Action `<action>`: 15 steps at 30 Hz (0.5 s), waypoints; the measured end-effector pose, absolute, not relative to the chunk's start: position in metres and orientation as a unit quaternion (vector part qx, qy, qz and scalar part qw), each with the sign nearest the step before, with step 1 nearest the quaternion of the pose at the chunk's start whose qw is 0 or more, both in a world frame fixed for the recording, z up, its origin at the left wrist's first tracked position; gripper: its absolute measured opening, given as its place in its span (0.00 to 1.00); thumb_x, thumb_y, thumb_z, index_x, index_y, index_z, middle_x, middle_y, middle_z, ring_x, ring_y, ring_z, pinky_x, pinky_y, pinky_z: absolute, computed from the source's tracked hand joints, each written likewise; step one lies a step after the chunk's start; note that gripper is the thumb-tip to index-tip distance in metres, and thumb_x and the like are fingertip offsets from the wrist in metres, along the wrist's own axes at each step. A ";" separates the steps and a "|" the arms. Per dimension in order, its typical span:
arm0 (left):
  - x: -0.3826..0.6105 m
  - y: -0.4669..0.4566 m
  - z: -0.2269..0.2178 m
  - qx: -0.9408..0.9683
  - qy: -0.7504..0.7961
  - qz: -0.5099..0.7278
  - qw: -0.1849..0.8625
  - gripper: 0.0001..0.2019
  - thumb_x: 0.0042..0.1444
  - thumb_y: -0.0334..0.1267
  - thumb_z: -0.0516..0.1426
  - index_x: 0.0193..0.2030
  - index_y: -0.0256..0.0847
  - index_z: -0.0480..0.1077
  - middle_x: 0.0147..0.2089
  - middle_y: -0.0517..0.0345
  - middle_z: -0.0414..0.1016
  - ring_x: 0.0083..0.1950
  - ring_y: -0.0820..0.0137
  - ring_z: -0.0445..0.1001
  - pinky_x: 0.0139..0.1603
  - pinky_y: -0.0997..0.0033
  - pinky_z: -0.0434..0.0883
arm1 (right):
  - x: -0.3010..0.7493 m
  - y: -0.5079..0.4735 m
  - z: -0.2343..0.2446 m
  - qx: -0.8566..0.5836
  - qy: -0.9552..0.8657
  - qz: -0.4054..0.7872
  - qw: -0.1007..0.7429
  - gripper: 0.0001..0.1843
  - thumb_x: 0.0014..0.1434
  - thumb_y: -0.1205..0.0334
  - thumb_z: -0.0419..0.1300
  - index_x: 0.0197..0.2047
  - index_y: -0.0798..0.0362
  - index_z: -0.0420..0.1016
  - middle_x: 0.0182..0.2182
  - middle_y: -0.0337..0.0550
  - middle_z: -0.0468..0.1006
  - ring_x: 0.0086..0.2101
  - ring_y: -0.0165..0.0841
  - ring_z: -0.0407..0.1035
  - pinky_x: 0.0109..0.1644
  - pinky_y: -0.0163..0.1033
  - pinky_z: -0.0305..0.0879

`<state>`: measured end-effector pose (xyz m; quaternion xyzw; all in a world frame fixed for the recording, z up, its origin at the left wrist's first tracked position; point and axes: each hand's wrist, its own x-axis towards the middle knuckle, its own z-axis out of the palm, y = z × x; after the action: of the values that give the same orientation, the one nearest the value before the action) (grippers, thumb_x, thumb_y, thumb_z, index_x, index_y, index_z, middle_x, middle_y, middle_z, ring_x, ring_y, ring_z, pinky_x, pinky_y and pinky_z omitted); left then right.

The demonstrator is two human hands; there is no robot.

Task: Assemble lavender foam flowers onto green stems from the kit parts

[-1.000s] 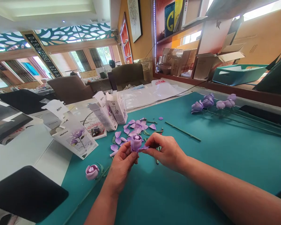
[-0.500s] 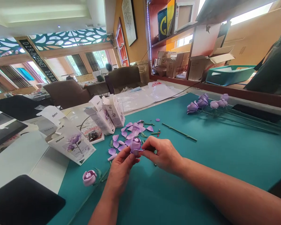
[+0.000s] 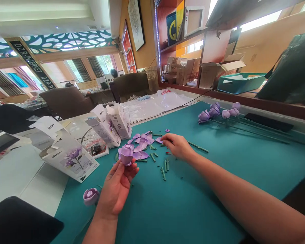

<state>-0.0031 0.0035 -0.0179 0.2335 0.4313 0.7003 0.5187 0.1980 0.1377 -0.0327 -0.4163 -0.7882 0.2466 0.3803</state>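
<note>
My left hand [image 3: 120, 183] is closed around the base of a purple toy rose head [image 3: 127, 154], holding it upright above the mat. My right hand [image 3: 176, 145] reaches to the right side of the petal pile, its fingertips pinched at the edge of a loose purple petal [image 3: 158, 139]. More loose purple petals [image 3: 143, 142] lie between the hands and behind the rose head. Short green stem pieces [image 3: 165, 165] are scattered in front of the pile. A second rose head [image 3: 90, 196] lies to the left of my left forearm.
Several finished purple roses [image 3: 215, 110] on long stems lie at the back right beside a black object [image 3: 268, 122]. An opened white box [image 3: 71, 159] stands at left, with two more boxes [image 3: 119, 122] behind. A long green stem [image 3: 198, 146] lies beyond my right hand.
My right hand has left the rose head and moved back to the loose petal. My left hand has shifted left with the rose head, palm turned up. The view has swung slightly right.
</note>
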 end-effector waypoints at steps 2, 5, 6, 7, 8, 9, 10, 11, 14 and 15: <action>-0.006 0.004 -0.017 0.227 0.423 0.709 0.517 0.08 0.53 0.36 0.61 0.38 0.36 0.77 0.38 0.52 0.80 0.37 0.70 0.77 0.39 0.69 0.78 | 0.194 0.138 -0.040 -0.417 -0.823 0.211 0.324 0.11 0.61 0.65 0.52 0.41 0.51 0.76 0.37 0.42 0.78 0.35 0.32 0.70 0.38 0.35 0.64; -0.007 0.004 -0.015 0.207 0.415 0.721 0.514 0.09 0.59 0.33 0.54 0.37 0.35 0.77 0.36 0.53 0.79 0.34 0.72 0.76 0.36 0.71 0.78 | 0.181 0.129 -0.045 -0.390 -0.870 0.175 0.247 0.14 0.63 0.65 0.50 0.45 0.51 0.76 0.43 0.44 0.77 0.42 0.34 0.70 0.44 0.36 0.64; -0.007 0.004 -0.014 0.203 0.413 0.723 0.515 0.10 0.60 0.32 0.53 0.37 0.35 0.76 0.36 0.53 0.79 0.33 0.73 0.76 0.35 0.71 0.77 | 0.176 0.126 -0.045 -0.380 -0.885 0.158 0.218 0.14 0.63 0.64 0.50 0.46 0.51 0.76 0.44 0.44 0.77 0.43 0.34 0.70 0.45 0.35 0.63; -0.007 0.004 -0.014 0.200 0.411 0.725 0.515 0.11 0.61 0.32 0.52 0.37 0.34 0.76 0.36 0.53 0.78 0.33 0.73 0.76 0.34 0.71 0.77 | 0.171 0.125 -0.045 -0.372 -0.898 0.139 0.190 0.15 0.63 0.64 0.50 0.47 0.50 0.76 0.45 0.44 0.77 0.44 0.33 0.70 0.45 0.35 0.63; -0.007 0.004 -0.014 0.199 0.409 0.727 0.515 0.12 0.62 0.32 0.51 0.37 0.34 0.76 0.36 0.52 0.78 0.32 0.73 0.76 0.34 0.72 0.77 | 0.167 0.126 -0.044 -0.367 -0.907 0.120 0.167 0.15 0.63 0.64 0.50 0.48 0.49 0.75 0.46 0.43 0.76 0.45 0.33 0.69 0.46 0.34 0.63; -0.006 0.004 -0.015 0.197 0.407 0.728 0.516 0.12 0.62 0.31 0.50 0.37 0.34 0.76 0.36 0.52 0.78 0.32 0.73 0.76 0.34 0.71 0.77 | 0.163 0.129 -0.043 -0.367 -0.913 0.101 0.150 0.15 0.63 0.64 0.50 0.49 0.49 0.75 0.47 0.43 0.76 0.46 0.34 0.69 0.46 0.34 0.62; -0.006 0.004 -0.015 0.194 0.406 0.728 0.516 0.12 0.62 0.31 0.50 0.37 0.34 0.76 0.36 0.52 0.79 0.32 0.73 0.76 0.34 0.71 0.77 | 0.160 0.135 -0.042 -0.373 -0.913 0.088 0.140 0.16 0.63 0.64 0.50 0.50 0.49 0.75 0.47 0.44 0.76 0.47 0.34 0.68 0.47 0.34 0.62; -0.006 0.004 -0.016 0.190 0.406 0.729 0.518 0.12 0.62 0.31 0.50 0.37 0.34 0.75 0.37 0.52 0.79 0.32 0.73 0.76 0.34 0.71 0.77 | 0.159 0.143 -0.040 -0.385 -0.910 0.078 0.136 0.16 0.63 0.64 0.50 0.50 0.50 0.74 0.48 0.45 0.75 0.47 0.35 0.68 0.48 0.35 0.61; -0.006 0.003 -0.017 0.176 0.406 0.727 0.525 0.11 0.62 0.31 0.51 0.37 0.34 0.75 0.37 0.51 0.79 0.32 0.72 0.76 0.34 0.70 0.77 | 0.157 0.173 -0.039 -0.431 -0.894 0.048 0.117 0.18 0.64 0.66 0.47 0.51 0.53 0.74 0.48 0.51 0.75 0.47 0.38 0.68 0.48 0.37 0.61; -0.006 0.003 -0.017 0.174 0.405 0.726 0.528 0.11 0.61 0.31 0.51 0.37 0.35 0.75 0.37 0.51 0.79 0.32 0.72 0.76 0.34 0.70 0.77 | 0.158 0.183 -0.039 -0.443 -0.889 0.041 0.108 0.18 0.63 0.67 0.47 0.51 0.53 0.74 0.48 0.51 0.75 0.46 0.39 0.69 0.47 0.38 0.61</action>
<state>-0.0059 0.0030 -0.0172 0.1739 0.4053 0.7259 0.5277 0.1576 0.1834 -0.0389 -0.4432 -0.8890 0.0411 0.1076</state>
